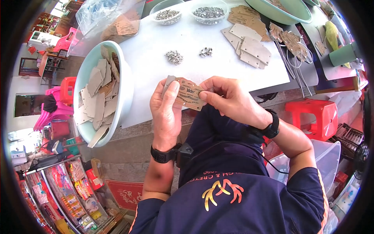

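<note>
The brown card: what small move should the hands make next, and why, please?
Perhaps the right hand should release the card and reach for the smaller metal pile: the left hand also grips the card, so it could likely hold it alone, and the pile lies just beyond.

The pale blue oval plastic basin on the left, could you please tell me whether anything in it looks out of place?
Yes, slightly: one flat grey card juts out over the near rim of the pale blue oval plastic basin, while most other cards lie within it.
</note>
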{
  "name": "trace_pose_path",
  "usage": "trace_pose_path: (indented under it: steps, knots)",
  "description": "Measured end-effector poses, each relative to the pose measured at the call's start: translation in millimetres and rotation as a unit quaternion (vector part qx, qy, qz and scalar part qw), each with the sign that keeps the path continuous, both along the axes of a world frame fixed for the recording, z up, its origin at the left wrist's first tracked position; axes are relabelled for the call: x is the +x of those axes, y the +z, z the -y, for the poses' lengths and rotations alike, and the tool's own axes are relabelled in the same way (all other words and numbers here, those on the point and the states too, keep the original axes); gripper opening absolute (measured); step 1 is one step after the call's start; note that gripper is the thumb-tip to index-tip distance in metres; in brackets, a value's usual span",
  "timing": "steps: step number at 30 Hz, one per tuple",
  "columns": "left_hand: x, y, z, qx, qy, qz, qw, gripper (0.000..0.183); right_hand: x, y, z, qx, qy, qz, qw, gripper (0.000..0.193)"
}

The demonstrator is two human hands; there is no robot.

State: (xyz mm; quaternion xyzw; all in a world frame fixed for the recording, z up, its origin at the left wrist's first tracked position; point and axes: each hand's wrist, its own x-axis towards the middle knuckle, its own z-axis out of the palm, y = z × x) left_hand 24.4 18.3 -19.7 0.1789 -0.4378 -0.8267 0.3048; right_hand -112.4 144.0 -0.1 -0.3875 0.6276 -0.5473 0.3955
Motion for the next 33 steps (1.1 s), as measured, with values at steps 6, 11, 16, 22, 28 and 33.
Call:
trace_pose_path:
  steps: [6,11,16,22,28,33]
  knots:
    - [2.6,-3.6,2.3,-0.025,0.072,0.039,0.996,0.022,-43.0,-2.7,15.5,-0.040,-0.046,-0.301,0.952,0.017]
    - [-0.1,-11.3,6.8,-0.041,0.059,0.051,0.996,0.022,-77.0,-7.5,30.3,0.026,-0.089,-0.441,0.893,0.018]
    - [0.0,-6.7,6.9,-0.029,0.056,0.055,0.997,0.021,-78.1,-6.2,36.4,0.063,-0.078,-0.480,0.871,0.024]
    - [1.1,-11.3,8.5,-0.026,0.047,0.049,0.997,0.021,-79.4,-3.4,44.3,0.110,-0.070,-0.490,0.862,0.023]
    - [1.3,-9.6,8.8,-0.021,0.032,0.052,0.998,0.020,-86.1,-7.4,51.8,0.135,-0.050,-0.437,0.888,0.021]
    - [2.2,-7.8,8.4,-0.015,0.031,0.053,0.998,0.019,-82.5,2.8,44.0,0.136,-0.045,-0.429,0.892,0.020]
